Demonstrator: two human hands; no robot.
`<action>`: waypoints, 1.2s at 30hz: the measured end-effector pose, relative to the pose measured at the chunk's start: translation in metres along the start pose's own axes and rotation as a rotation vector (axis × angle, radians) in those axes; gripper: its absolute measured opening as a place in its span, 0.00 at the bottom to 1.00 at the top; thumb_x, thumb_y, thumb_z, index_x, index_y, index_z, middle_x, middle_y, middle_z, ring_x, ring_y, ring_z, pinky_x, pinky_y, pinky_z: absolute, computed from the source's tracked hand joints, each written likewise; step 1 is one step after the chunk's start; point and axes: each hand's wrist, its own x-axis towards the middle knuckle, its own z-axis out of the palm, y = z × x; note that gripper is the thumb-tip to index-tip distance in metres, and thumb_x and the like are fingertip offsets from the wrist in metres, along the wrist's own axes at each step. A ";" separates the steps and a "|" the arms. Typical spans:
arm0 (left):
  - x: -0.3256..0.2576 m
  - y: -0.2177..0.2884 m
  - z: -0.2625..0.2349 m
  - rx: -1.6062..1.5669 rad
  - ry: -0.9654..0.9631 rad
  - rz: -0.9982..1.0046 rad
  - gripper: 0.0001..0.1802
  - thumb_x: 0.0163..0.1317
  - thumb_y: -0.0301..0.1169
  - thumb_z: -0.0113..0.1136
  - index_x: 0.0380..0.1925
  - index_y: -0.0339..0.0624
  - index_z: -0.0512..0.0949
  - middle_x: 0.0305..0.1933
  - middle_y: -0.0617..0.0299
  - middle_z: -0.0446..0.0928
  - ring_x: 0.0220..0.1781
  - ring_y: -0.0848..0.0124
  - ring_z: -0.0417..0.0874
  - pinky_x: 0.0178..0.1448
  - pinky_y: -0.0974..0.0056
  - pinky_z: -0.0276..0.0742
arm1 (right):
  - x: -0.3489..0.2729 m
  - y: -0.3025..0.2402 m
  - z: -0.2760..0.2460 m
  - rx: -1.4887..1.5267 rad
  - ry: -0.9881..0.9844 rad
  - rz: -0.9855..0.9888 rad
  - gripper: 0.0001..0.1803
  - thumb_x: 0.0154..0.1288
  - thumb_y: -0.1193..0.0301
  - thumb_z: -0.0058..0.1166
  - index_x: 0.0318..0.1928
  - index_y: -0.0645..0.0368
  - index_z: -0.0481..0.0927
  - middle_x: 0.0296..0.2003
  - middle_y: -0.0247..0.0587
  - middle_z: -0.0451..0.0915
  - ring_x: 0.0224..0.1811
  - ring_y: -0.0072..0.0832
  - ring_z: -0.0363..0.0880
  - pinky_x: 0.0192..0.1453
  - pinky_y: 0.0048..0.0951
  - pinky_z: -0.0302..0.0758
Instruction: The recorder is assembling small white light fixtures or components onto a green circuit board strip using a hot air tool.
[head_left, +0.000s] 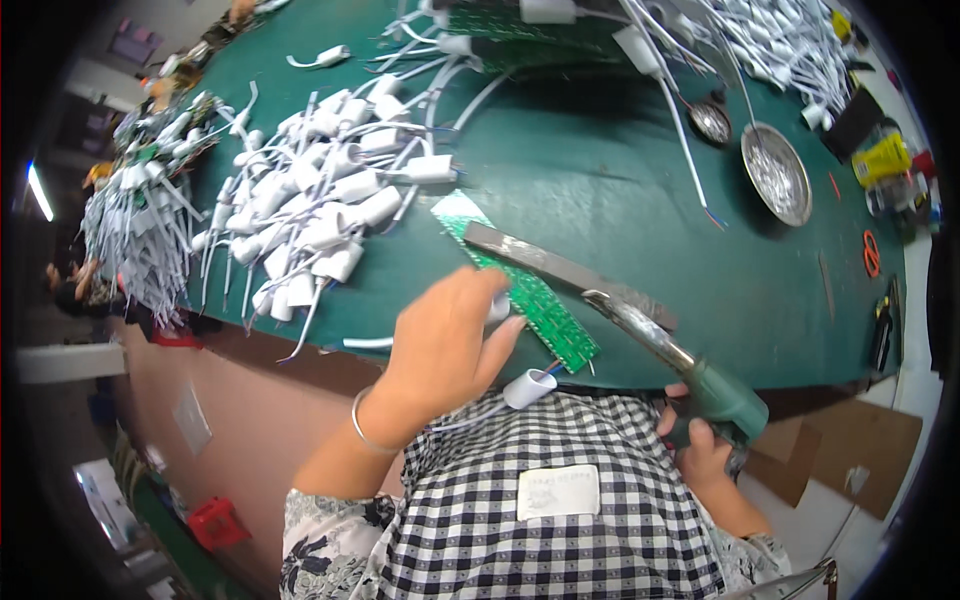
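Note:
A long green circuit board [552, 318] lies at a slant near the table's front edge, with a flat grey metal bar [540, 257] across it. My left hand [445, 335] is closed over the board's left edge, fingers pinching a white plastic sleeve [497, 307], partly hidden. By the board's near end is another white sleeve [530, 389], a blue wire running from it to the board. My right hand [705, 445] grips the green handle of a soldering gun [725, 400]. Its metal barrel points up and left, the front end beside the bar; the tip is hard to make out.
White sleeves with cables [325, 200] are heaped on the left of the green table [600, 150]. More boards [545, 40] stand at the back. A metal dish [778, 175] of shiny bits and a smaller cup [711, 122] sit right. A wire bundle [145, 220] hangs far left.

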 end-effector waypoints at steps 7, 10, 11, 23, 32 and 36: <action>-0.026 0.006 0.038 -0.068 0.027 0.015 0.06 0.50 0.23 0.60 0.28 0.41 0.74 0.29 0.59 0.74 0.30 0.58 0.73 0.35 0.57 0.68 | -0.009 -0.004 -0.005 -0.097 -0.066 0.088 0.33 0.62 0.54 0.56 0.57 0.69 0.69 0.46 0.47 0.78 0.29 0.29 0.76 0.36 0.29 0.73; -0.027 0.011 0.042 -0.152 0.039 -0.034 0.07 0.48 0.21 0.60 0.28 0.41 0.74 0.31 0.58 0.74 0.31 0.57 0.73 0.35 0.57 0.68 | -0.014 -0.005 -0.011 -0.168 -0.109 0.167 0.33 0.62 0.54 0.57 0.58 0.67 0.69 0.47 0.46 0.78 0.34 0.27 0.76 0.41 0.29 0.74; -0.028 0.012 0.042 -0.169 0.042 -0.046 0.07 0.48 0.21 0.60 0.28 0.41 0.73 0.31 0.58 0.74 0.31 0.57 0.73 0.36 0.57 0.68 | -0.020 -0.003 -0.019 -0.208 -0.144 0.207 0.33 0.62 0.55 0.57 0.58 0.67 0.69 0.48 0.46 0.78 0.37 0.28 0.77 0.44 0.30 0.74; -0.030 0.014 0.045 -0.070 0.048 -0.148 0.06 0.45 0.27 0.62 0.23 0.47 0.73 0.31 0.66 0.72 0.39 0.64 0.70 0.49 0.59 0.56 | -0.033 0.017 -0.029 -0.432 -0.130 0.067 0.18 0.59 0.64 0.62 0.46 0.62 0.78 0.38 0.40 0.80 0.37 0.30 0.81 0.44 0.29 0.76; -0.030 0.014 0.046 -0.082 0.062 -0.145 0.06 0.44 0.27 0.62 0.23 0.47 0.73 0.30 0.66 0.72 0.38 0.65 0.71 0.50 0.60 0.56 | -0.013 0.002 -0.018 -0.487 -0.186 -0.050 0.15 0.57 0.67 0.62 0.41 0.64 0.80 0.35 0.42 0.81 0.34 0.33 0.81 0.40 0.29 0.76; -0.030 0.013 0.046 -0.092 0.061 -0.140 0.06 0.44 0.27 0.62 0.23 0.47 0.73 0.30 0.67 0.72 0.39 0.66 0.71 0.51 0.60 0.56 | -0.014 0.001 -0.016 -0.489 -0.180 -0.080 0.14 0.57 0.68 0.62 0.40 0.64 0.80 0.34 0.43 0.81 0.34 0.35 0.81 0.39 0.31 0.75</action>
